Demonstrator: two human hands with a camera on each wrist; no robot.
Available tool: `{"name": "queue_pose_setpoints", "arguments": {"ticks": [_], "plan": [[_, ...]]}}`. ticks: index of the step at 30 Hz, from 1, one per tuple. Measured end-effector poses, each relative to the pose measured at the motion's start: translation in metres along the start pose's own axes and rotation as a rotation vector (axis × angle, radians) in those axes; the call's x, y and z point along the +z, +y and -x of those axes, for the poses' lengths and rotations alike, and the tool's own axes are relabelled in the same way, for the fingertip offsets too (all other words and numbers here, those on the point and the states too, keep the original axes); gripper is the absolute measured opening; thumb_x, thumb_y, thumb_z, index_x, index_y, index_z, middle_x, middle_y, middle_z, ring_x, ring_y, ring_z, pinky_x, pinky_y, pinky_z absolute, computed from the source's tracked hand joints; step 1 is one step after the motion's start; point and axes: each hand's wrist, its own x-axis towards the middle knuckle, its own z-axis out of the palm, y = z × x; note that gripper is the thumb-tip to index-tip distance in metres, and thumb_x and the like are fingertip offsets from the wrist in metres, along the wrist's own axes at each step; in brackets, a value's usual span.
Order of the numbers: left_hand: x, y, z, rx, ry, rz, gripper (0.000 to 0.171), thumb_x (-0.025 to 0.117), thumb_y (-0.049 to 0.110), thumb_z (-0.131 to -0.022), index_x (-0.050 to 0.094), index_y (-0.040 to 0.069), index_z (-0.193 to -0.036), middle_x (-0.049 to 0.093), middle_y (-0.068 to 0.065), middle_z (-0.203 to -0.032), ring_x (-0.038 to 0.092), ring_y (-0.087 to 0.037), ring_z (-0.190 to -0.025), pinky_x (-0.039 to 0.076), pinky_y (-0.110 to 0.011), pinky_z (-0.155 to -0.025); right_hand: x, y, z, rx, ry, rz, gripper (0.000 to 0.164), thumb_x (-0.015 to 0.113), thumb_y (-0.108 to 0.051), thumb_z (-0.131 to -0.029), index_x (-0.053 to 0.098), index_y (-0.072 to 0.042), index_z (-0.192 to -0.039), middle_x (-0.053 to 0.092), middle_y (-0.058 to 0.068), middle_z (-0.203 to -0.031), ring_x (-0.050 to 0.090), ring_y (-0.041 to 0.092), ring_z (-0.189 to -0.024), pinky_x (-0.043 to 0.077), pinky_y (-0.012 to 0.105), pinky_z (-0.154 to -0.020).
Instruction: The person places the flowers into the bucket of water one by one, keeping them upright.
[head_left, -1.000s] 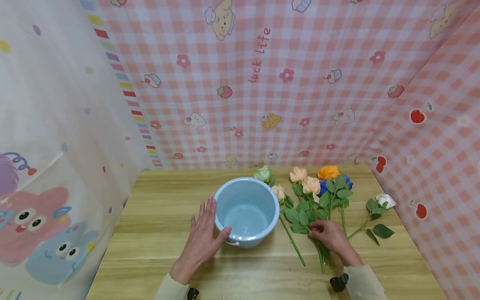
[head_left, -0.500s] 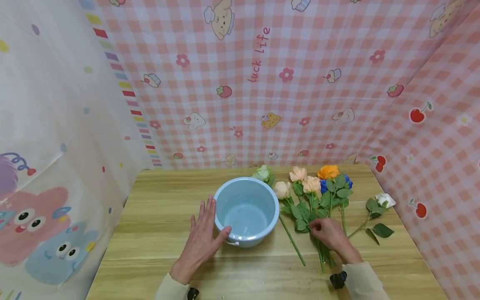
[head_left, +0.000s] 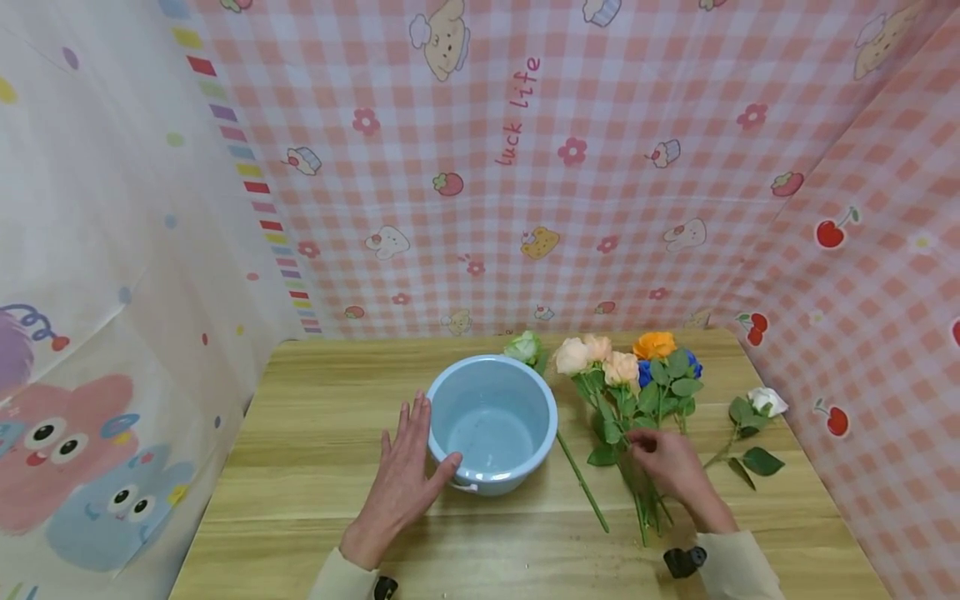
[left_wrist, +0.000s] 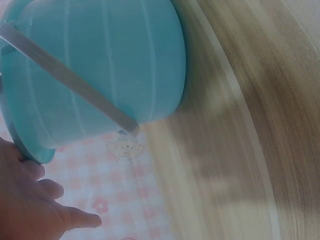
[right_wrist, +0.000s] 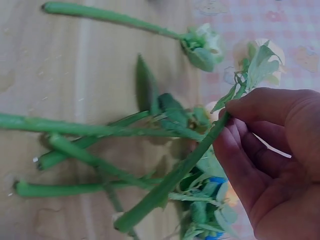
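My right hand [head_left: 667, 462] pinches the green stem of a pale peach rose [head_left: 573, 357] between thumb and fingers. In the right wrist view that stem [right_wrist: 172, 182] slants up off the table, above other stems. My left hand [head_left: 405, 467] lies with straight fingers against the left rim of a light blue bucket [head_left: 491, 483]. The bucket stands upright, and its handle [left_wrist: 75, 82] hangs down the side. Beside the held rose lie peach roses [head_left: 622, 369], an orange rose [head_left: 655, 345] and blue flowers [head_left: 694, 365], their stems crossing under my right hand.
A green-white rose [head_left: 523, 346] lies behind the bucket, its stem [head_left: 585, 483] pointing toward the front. A white rose [head_left: 767, 402] lies at the table's right edge. Checked cloth [head_left: 480, 208] hangs behind the wooden table [head_left: 330, 375].
The pale peach rose's head has risen and shifted slightly right, from beside the bucket to the other peach roses. My right hand has moved slightly right with its stem. My left hand stays put.
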Motion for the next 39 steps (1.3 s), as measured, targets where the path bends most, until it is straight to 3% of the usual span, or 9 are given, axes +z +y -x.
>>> {"name": "queue_pose_setpoints", "arguments": {"ticks": [7,15,24,27,39], "plan": [[0.0,-0.001,0.0,0.003,0.007,0.004,0.092,0.052,0.059,-0.101,0.015,0.006,-0.166,0.004,-0.005,-0.173,0.008,-0.034,-0.158,0.012,-0.073,-0.119,-0.009,-0.012,0.001,-0.007,0.061,-0.04,0.028,0.067,-0.01,-0.098,0.073,0.004,-0.121,0.074,0.012,-0.103,0.066,0.02,-0.086,0.053,0.029,-0.063],[0.0,-0.001,-0.001,-0.012,0.0,0.011,0.092,0.052,0.059,-0.1,0.014,0.006,-0.166,0.009,-0.01,-0.174,0.01,-0.036,-0.158,0.012,-0.073,-0.119,-0.016,-0.027,-0.001,-0.072,0.181,-0.053,0.025,0.069,-0.012,-0.099,0.074,0.001,-0.119,0.076,0.012,-0.104,0.069,0.027,-0.093,0.056,0.031,-0.071],[0.0,-0.002,0.0,-0.023,-0.008,0.014,0.093,0.051,0.06,-0.101,0.013,0.005,-0.166,0.006,-0.009,-0.174,0.008,-0.034,-0.158,0.012,-0.072,-0.12,-0.022,-0.048,-0.001,-0.031,0.214,-0.139,0.03,0.067,-0.017,-0.101,0.072,0.0,-0.125,0.074,0.017,-0.113,0.068,0.031,-0.103,0.055,0.025,-0.072],[0.0,-0.002,0.0,-0.017,-0.001,0.011,0.093,0.05,0.061,-0.101,0.014,0.004,-0.166,0.008,-0.01,-0.174,0.011,-0.036,-0.158,0.013,-0.072,-0.12,-0.023,-0.055,-0.002,-0.042,0.244,-0.159,0.03,0.068,-0.018,-0.101,0.073,0.0,-0.124,0.074,0.016,-0.113,0.068,0.03,-0.103,0.055,0.022,-0.073],[0.001,0.0,0.0,-0.022,0.003,0.045,0.092,0.054,0.057,-0.1,0.015,0.004,-0.166,0.004,-0.006,-0.174,0.01,-0.035,-0.158,0.013,-0.071,-0.12,-0.023,-0.086,-0.003,-0.102,0.358,-0.261,0.026,0.071,-0.016,-0.099,0.075,0.001,-0.118,0.074,0.018,-0.114,0.064,0.001,-0.092,0.052,0.012,-0.072]]}}
